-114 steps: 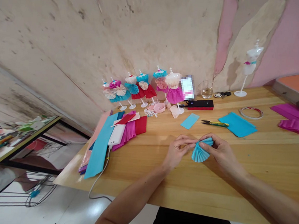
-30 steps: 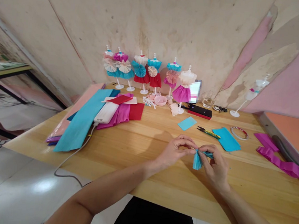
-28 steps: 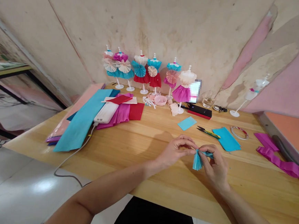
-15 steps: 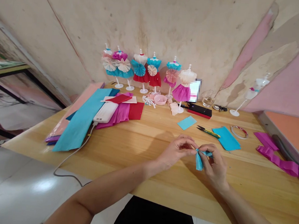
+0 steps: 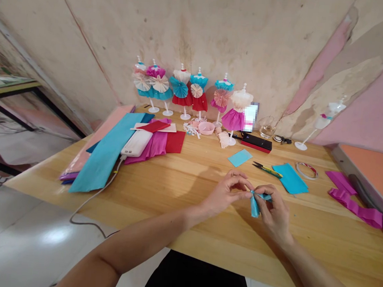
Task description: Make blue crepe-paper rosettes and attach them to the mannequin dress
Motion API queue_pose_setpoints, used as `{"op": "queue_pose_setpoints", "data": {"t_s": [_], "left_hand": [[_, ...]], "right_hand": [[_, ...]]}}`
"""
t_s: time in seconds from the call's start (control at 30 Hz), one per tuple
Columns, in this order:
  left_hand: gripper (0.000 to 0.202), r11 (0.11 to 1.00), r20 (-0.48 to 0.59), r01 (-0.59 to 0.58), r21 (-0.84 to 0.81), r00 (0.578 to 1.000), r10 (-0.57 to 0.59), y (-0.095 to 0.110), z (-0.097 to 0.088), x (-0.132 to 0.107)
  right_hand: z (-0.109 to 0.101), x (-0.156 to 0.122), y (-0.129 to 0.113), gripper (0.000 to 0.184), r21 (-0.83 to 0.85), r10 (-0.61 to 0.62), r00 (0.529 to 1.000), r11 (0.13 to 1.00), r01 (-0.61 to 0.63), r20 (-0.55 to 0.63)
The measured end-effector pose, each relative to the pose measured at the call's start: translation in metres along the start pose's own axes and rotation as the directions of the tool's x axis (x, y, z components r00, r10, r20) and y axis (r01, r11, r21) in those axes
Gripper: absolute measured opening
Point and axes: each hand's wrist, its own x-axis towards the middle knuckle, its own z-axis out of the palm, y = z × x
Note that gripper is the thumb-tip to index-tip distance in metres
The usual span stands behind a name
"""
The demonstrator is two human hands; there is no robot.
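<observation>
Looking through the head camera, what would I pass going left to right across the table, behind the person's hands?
Long blue crepe paper → white power bank → red paper → small blue card → blue paper sheet → tape ring → magenta crepe strip

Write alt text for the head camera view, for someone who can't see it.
The left hand and right hand pinch a gathered blue crepe paper fan over a wooden table. Miniature mannequins in paper dresses stand behind, near thread snips.

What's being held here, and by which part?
A pleated blue crepe-paper strip, pinched at its gathered upper end by the left hand and right hand.
</observation>
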Motion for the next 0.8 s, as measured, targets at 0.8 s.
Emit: {"op": "queue_pose_setpoints", "data": {"t_s": [0.8], "left_hand": [[0.025, 0.994, -0.035, 0.048, -0.102, 0.998, -0.052, -0.0062, 0.0029, -0.0013]], "right_hand": [[0.0035, 0.0005, 0.0035, 0.009, 0.004, 0.082, 0.996, 0.997, -0.082, -0.019]]}}
